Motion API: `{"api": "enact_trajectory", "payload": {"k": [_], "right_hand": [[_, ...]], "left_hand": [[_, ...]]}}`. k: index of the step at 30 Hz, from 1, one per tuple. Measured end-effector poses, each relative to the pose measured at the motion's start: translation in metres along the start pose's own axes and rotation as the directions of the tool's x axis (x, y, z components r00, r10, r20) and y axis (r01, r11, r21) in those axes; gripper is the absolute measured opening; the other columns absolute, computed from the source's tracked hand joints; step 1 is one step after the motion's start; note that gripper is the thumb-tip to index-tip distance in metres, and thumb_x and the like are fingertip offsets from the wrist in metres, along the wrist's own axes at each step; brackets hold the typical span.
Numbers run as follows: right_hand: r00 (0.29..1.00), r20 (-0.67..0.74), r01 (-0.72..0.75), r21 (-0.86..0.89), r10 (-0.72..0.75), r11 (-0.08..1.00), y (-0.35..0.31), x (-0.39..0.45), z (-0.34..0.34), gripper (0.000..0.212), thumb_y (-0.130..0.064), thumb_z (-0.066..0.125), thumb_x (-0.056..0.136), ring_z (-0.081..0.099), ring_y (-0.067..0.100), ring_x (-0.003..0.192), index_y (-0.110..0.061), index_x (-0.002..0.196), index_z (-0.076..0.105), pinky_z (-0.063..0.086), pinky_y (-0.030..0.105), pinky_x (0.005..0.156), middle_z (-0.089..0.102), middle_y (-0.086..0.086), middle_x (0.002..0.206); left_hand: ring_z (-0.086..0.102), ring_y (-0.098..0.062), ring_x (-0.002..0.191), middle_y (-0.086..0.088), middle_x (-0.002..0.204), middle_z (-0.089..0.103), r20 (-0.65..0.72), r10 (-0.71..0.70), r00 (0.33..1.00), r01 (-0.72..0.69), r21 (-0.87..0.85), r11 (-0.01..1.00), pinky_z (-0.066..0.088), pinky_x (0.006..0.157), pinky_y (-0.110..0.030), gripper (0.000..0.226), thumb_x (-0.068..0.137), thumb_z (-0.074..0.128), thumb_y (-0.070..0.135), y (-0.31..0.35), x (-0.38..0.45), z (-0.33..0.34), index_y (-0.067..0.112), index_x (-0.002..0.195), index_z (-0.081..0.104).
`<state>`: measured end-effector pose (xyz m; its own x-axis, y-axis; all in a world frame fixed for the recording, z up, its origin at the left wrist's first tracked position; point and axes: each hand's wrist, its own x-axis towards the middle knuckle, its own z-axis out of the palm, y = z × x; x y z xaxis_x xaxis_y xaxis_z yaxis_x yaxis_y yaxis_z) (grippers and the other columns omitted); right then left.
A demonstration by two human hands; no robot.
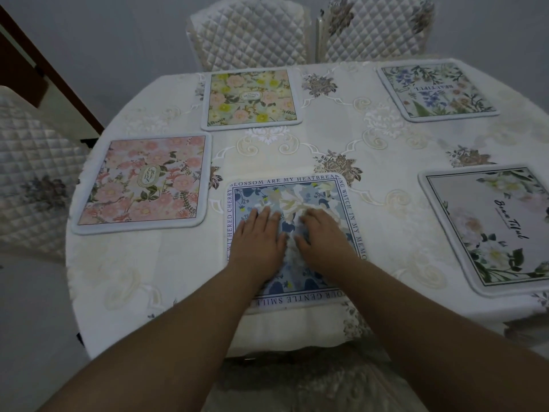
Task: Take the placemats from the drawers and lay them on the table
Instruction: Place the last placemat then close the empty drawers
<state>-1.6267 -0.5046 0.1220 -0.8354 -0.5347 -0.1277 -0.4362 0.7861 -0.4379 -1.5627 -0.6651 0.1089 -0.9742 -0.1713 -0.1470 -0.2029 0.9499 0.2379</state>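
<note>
Several floral placemats lie flat on the table (371,162), which wears a cream embroidered cloth. A blue one with a lettered border (306,197) lies nearest me at the front edge. My left hand (258,236) and my right hand (323,236) press on its middle side by side, fingers stretched forward. A pink mat (145,182) lies to the left, a yellow-flowered mat (252,98) at the far middle, a blue-and-green mat (436,89) at the far right, and a white-rose mat (493,227) at the right.
Quilted chair backs stand behind the table, one at the far middle (249,31), another at the far right (374,28). A third quilted chair (32,171) stands at the left. A dark wooden frame (44,69) runs along the far left.
</note>
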Motion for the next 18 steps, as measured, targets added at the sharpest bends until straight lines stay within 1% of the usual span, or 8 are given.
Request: {"api": "enact_trajectory", "payload": {"k": [3,6,7,9,11,13,15,18], "right_hand": [[1.000,-0.015,0.018,0.018,-0.017,1.000,-0.010,0.024,0.006,0.055,-0.036,0.043,0.102,0.014,0.025,0.152,-0.010,0.151,0.036,0.007,0.036,0.124,0.025,0.010,0.162],[0.995,-0.033,0.090,-0.053,-0.092,0.995,-0.015,0.043,0.008,0.054,-0.029,0.035,0.105,0.009,0.024,0.153,-0.009,0.155,0.029,-0.010,0.025,0.118,0.021,0.011,0.164],[0.993,-0.037,0.107,-0.061,-0.109,0.992,-0.016,0.049,0.010,0.054,-0.027,0.034,0.106,0.009,0.024,0.153,-0.009,0.156,0.027,-0.011,0.025,0.117,0.022,0.011,0.164],[0.992,-0.042,0.114,-0.062,-0.117,0.992,-0.015,0.064,0.015,0.054,-0.028,0.032,0.106,0.008,0.023,0.153,-0.010,0.157,0.026,-0.006,0.029,0.121,0.022,0.009,0.164],[0.994,-0.031,0.106,-0.078,-0.108,0.991,-0.012,0.078,0.020,0.055,-0.031,0.030,0.106,0.006,0.020,0.154,-0.013,0.158,0.023,0.000,0.035,0.124,0.018,0.006,0.166],[0.995,-0.029,0.092,-0.104,-0.096,0.990,-0.009,0.086,0.023,0.056,-0.033,0.028,0.105,0.002,0.016,0.154,-0.017,0.159,0.020,0.001,0.038,0.124,0.012,0.001,0.167],[0.996,-0.044,0.071,-0.134,-0.078,0.988,-0.005,0.090,0.024,0.058,-0.036,0.024,0.105,-0.001,0.013,0.154,-0.022,0.160,0.015,0.000,0.040,0.124,0.008,-0.004,0.168],[0.996,-0.074,0.037,-0.175,-0.050,0.984,0.002,0.092,0.025,0.060,-0.044,0.020,0.104,-0.003,0.012,0.153,-0.027,0.160,0.009,0.000,0.041,0.124,0.004,-0.007,0.168]], "left_hand": [[0.005,-0.023,0.157,-0.001,0.171,0.011,-0.017,-0.019,1.000,0.019,0.014,1.000,0.008,0.126,-0.044,0.060,0.108,0.019,0.047,0.000,0.019,-0.002,0.023,0.163,0.017],[0.023,-0.022,0.149,0.002,0.164,0.028,-0.098,-0.046,0.994,0.049,0.022,0.999,0.018,0.118,-0.043,0.054,0.107,0.024,0.046,-0.001,0.034,-0.003,0.029,0.158,0.029],[0.028,-0.022,0.144,0.002,0.160,0.033,-0.122,-0.054,0.991,0.057,0.020,0.998,0.022,0.113,-0.043,0.052,0.107,0.026,0.046,-0.002,0.039,-0.004,0.031,0.156,0.032],[0.032,-0.023,0.138,0.002,0.155,0.037,-0.152,-0.050,0.987,0.057,0.041,0.998,0.025,0.108,-0.043,0.051,0.106,0.028,0.046,-0.007,0.051,-0.004,0.031,0.154,0.034],[0.025,-0.024,0.147,-0.001,0.161,0.032,-0.161,-0.044,0.986,0.052,0.045,0.998,0.020,0.114,-0.045,0.054,0.107,0.026,0.046,-0.015,0.059,0.000,0.029,0.158,0.030],[0.006,-0.022,0.157,-0.001,0.170,0.016,-0.137,-0.038,0.990,0.040,0.015,0.999,0.006,0.124,-0.046,0.058,0.107,0.021,0.048,-0.022,0.064,0.005,0.029,0.162,0.021],[-0.005,-0.022,0.158,-0.002,0.172,0.005,-0.120,-0.024,0.993,0.025,0.006,1.000,-0.003,0.126,-0.047,0.062,0.105,0.019,0.053,-0.027,0.070,0.008,0.030,0.162,0.017],[-0.005,-0.028,0.158,-0.003,0.172,0.005,-0.143,-0.035,0.989,0.040,0.028,0.999,0.001,0.126,-0.050,0.067,0.100,0.020,0.066,-0.034,0.075,0.007,0.036,0.159,0.023]]}}
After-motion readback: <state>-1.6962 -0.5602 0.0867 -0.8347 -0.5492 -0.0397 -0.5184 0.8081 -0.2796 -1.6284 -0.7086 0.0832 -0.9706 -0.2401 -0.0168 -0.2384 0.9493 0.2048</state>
